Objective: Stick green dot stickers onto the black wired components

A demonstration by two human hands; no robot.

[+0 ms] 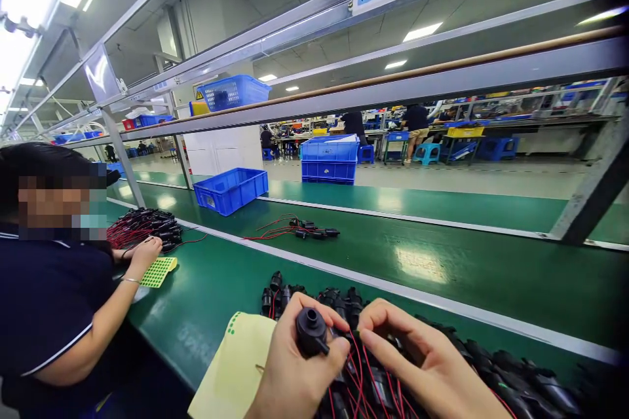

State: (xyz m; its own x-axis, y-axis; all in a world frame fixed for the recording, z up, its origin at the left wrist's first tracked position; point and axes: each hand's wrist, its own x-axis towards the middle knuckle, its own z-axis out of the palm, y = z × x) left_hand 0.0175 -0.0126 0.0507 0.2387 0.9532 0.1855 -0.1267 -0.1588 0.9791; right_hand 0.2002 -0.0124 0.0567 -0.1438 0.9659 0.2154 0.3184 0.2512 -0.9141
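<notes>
At far left a co-worker's hand [145, 253] rests by a green dotted sheet [158, 272] on the green surface [206, 301]. My left hand [295, 373] has its grip closed around a small black pump [311, 332], just above a yellow sheet [236, 366]. My right hand [417, 357] pinches its red wires [358, 366], over the pile of black pumps [491, 373].

My left hand [295, 366] grips a small black pump part [310, 332], fingers wrapped round it. My right hand [422, 360] pinches its red wires [356, 366] just beside. Pile of black parts [491, 373] under both hands on green bench [206, 301]. Yellow label sheet [236, 366] near left. Co-worker's hand [145, 254] touches another sheet [158, 272].
</notes>
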